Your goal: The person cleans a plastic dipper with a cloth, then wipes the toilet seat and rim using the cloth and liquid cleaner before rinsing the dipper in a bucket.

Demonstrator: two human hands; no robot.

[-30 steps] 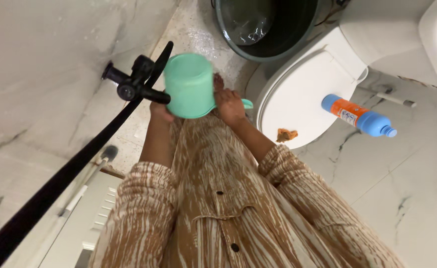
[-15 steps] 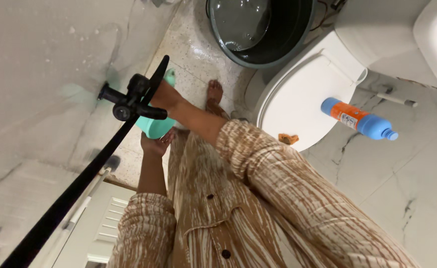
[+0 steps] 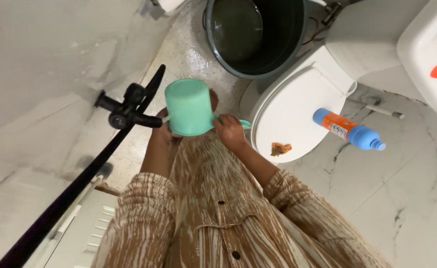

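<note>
Head view: your right hand (image 3: 231,131) is closed on the handle of the green jug (image 3: 188,106); your left hand (image 3: 160,134) props its side, grip unclear. Jug sits near the black tripod (image 3: 126,110) — bump risk. Wet floor (image 3: 196,54) beside the bucket (image 3: 255,34): slip risk.

The mug (image 3: 189,106) is matt green plastic, smooth. The bucket (image 3: 298,30) is dark plastic with a dull sheen. The toilet lid (image 3: 288,106) is glossy white plastic. The bottle (image 3: 348,129) is smooth blue and orange plastic. The wall (image 3: 45,54) is polished marble-look tile; the floor (image 3: 188,52) is speckled and wet. The dress (image 3: 218,198) is soft printed cloth.
</note>
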